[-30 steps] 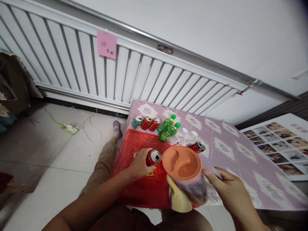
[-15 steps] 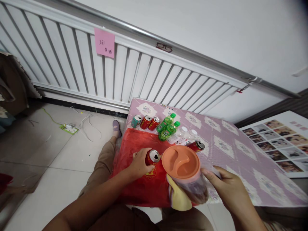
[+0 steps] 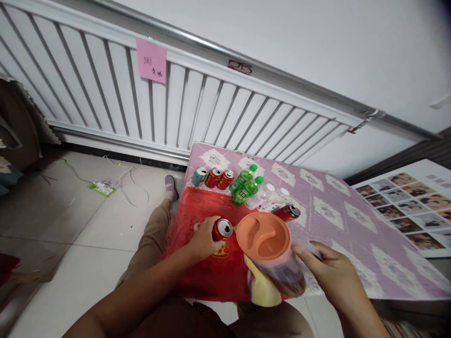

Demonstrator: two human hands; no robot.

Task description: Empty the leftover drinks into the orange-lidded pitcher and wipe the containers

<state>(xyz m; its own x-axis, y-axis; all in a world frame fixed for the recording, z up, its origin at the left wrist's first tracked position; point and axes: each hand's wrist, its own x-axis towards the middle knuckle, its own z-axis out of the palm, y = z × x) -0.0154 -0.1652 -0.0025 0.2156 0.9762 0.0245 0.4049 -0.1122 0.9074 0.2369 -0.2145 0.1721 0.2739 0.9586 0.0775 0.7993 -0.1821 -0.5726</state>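
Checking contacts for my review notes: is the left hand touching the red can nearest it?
Touching. The head view shows it: the left hand curls round the side of the red can, with no gap between.

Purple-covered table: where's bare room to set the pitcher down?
Free: tablecloth between the rightmost can and the photo board; red cloth between left forearm and yellow cloth. Crowded: red cloth's far edge, lined with cans and green bottles.
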